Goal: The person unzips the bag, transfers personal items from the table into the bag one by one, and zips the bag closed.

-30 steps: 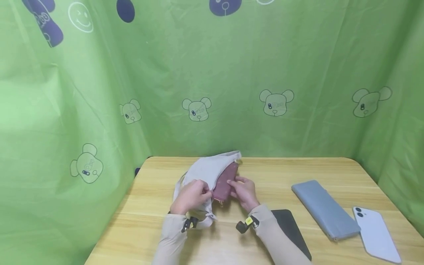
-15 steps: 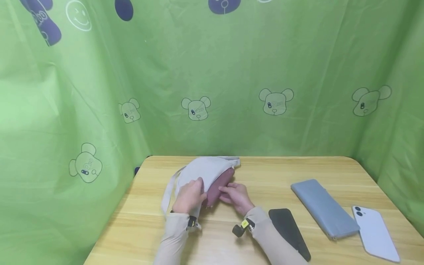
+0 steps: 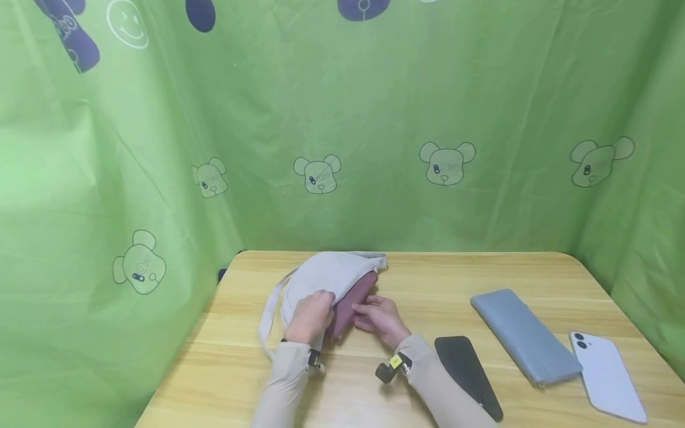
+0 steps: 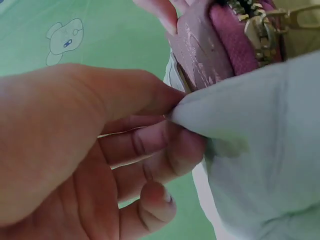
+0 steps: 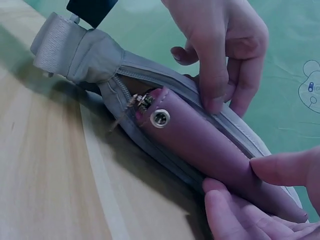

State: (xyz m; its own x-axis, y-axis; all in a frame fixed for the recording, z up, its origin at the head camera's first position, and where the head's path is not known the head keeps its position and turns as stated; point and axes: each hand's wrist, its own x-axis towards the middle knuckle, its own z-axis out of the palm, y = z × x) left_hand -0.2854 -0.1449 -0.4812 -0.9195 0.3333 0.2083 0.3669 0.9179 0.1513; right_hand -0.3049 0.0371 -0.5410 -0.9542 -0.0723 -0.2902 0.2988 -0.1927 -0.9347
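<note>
Now, mauve leather zip wallet [image 3: 354, 302] half inside pale grey fabric sling bag [image 3: 326, 275] on wooden table [image 3: 449, 279], wedged between both hands. Left hand [image 3: 308, 316] pinching bag's opening edge, fingers curled on fabric. Right hand [image 3: 379, 318] gripping wallet's near end, pushing against it. Wallet's far end swallowed by bag; left wrist view mostly blocked by palm.

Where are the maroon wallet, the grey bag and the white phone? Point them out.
maroon wallet [image 5: 210, 145]: right wrist view, its side.
grey bag [image 3: 326, 274]: head view, top panel.
white phone [image 3: 607, 377]: head view, its back.
</note>
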